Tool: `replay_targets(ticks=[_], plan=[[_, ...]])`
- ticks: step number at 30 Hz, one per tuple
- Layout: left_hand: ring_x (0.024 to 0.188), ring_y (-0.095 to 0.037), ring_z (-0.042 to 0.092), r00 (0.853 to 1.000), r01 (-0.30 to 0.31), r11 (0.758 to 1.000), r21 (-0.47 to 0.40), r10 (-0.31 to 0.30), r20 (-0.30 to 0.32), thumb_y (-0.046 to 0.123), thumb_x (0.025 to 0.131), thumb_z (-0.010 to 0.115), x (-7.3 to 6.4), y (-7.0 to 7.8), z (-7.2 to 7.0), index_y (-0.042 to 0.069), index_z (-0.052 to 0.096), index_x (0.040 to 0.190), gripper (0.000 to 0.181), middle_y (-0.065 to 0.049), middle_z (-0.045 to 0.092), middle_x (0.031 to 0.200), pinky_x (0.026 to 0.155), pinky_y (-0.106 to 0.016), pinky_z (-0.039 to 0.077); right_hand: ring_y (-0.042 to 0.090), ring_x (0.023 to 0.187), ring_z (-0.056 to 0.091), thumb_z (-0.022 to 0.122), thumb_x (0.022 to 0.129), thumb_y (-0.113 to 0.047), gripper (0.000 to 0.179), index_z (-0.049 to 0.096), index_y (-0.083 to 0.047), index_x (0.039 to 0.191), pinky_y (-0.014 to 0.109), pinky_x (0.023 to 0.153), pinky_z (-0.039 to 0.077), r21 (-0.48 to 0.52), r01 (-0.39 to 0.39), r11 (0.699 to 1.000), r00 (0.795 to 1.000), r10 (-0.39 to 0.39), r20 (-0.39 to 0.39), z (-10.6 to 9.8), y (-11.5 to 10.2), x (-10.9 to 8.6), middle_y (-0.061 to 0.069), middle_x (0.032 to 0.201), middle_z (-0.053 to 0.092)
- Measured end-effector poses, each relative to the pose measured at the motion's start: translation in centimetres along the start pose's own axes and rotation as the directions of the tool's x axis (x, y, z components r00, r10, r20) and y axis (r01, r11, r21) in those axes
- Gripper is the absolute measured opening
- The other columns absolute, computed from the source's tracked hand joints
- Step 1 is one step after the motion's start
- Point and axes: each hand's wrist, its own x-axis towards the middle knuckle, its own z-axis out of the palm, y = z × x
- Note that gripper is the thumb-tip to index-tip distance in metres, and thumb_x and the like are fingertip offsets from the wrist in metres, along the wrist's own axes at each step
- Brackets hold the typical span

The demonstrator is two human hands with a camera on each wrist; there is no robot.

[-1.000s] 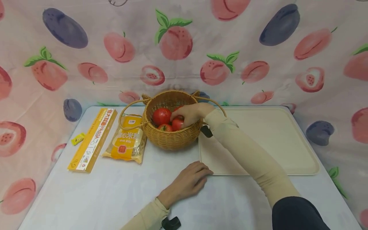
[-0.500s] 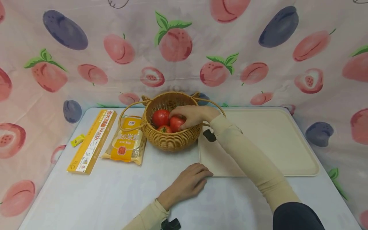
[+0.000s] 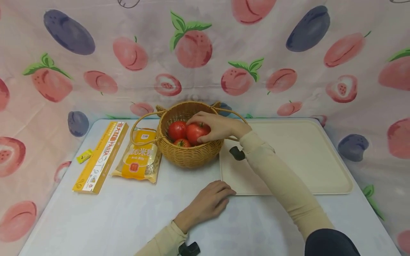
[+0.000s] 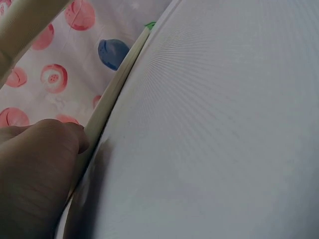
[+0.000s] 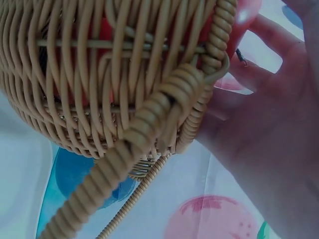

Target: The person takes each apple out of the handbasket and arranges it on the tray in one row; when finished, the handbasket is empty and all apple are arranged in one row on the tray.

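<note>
My right hand [image 3: 221, 126] grips a red apple [image 3: 196, 133], fingers over its far side and thumb at the near side. The apple sits at the mouth of a round wicker basket [image 3: 190, 158]. Inside, a second red apple [image 3: 177, 130] and part of another apple [image 3: 183, 143] show beside it. In the right wrist view, the basket's woven wall [image 5: 94, 74] hides most of the fruit. My left hand [image 3: 208, 201] rests at the near left corner of a cream tray [image 3: 307, 156], its fingertips touching the rim. The left wrist view shows the thumb against the tray's edge [image 4: 112, 94].
Left of the basket lie a yellow bag of rice noodles [image 3: 139, 156], a long yellow pasta box [image 3: 100, 158] and a small yellow packet [image 3: 84, 156]. Basket handles [image 3: 142, 115] stick out on both sides. A fruit-print cloth [image 3: 205, 46] hangs behind the white table [image 3: 128, 220].
My right hand has lifted the gripped apple slightly up from among the others, toward the basket's rim, so more of it shows. The left hand stays at the tray corner.
</note>
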Motion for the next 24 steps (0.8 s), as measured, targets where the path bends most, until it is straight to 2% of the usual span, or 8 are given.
replay_targets(ticks=[8, 14, 19, 24], plan=[[0.11, -0.007, 0.052, 1.0, -0.008, 1.0, 0.017, 0.008, 0.001, 0.014, 0.09, 0.056, 0.0, 0.0, 0.0, 0.02, 0.063, 0.114, 0.026, 0.009, 0.058, 0.11, 0.1, -0.025, 0.041, 0.014, 0.121, 0.044, 0.068, 0.083, -0.042, 0.058, 0.045, -0.034, 0.135, 0.043, 0.098, 0.044, 0.128, 0.008, 0.992, 0.995, 0.005, -0.097, 0.2, 0.0, -1.3, -0.01, 0.14, 0.036], [0.111, -0.006, 0.051, 1.0, 0.007, 1.0, 0.004, -0.007, 0.016, 0.014, 0.091, 0.055, 0.0, -0.1, 0.0, 0.021, 0.063, 0.114, 0.026, 0.01, 0.058, 0.11, 0.101, -0.024, 0.039, 0.014, 0.126, 0.041, 0.068, 0.082, -0.046, 0.057, 0.043, -0.041, 0.134, 0.044, 0.099, 0.044, 0.116, 0.034, 0.993, 0.981, -0.011, -0.193, 0.6, 0.2, -2.1, -0.011, 0.143, 0.034], [0.111, -0.005, 0.051, 1.0, 0.013, 1.0, -0.005, -0.013, 0.016, 0.014, 0.092, 0.055, 0.0, -0.1, 0.0, 0.021, 0.063, 0.115, 0.025, 0.01, 0.058, 0.111, 0.101, -0.024, 0.04, 0.013, 0.127, 0.04, 0.067, 0.083, -0.046, 0.055, 0.044, -0.04, 0.133, 0.044, 0.1, 0.044, 0.131, 0.106, 0.986, 0.959, -0.066, -0.276, 1.0, 0.5, -2.5, -0.012, 0.143, 0.033], [0.111, -0.006, 0.051, 1.0, 0.013, 1.0, -0.007, -0.013, 0.009, 0.014, 0.091, 0.055, 0.0, 0.0, -0.1, 0.021, 0.063, 0.114, 0.025, 0.01, 0.058, 0.111, 0.101, -0.024, 0.04, 0.012, 0.129, 0.039, 0.068, 0.083, -0.044, 0.057, 0.044, -0.04, 0.134, 0.044, 0.099, 0.045, 0.156, 0.16, 0.975, 0.927, -0.093, -0.364, 1.4, 0.5, -3.3, -0.011, 0.144, 0.033]])
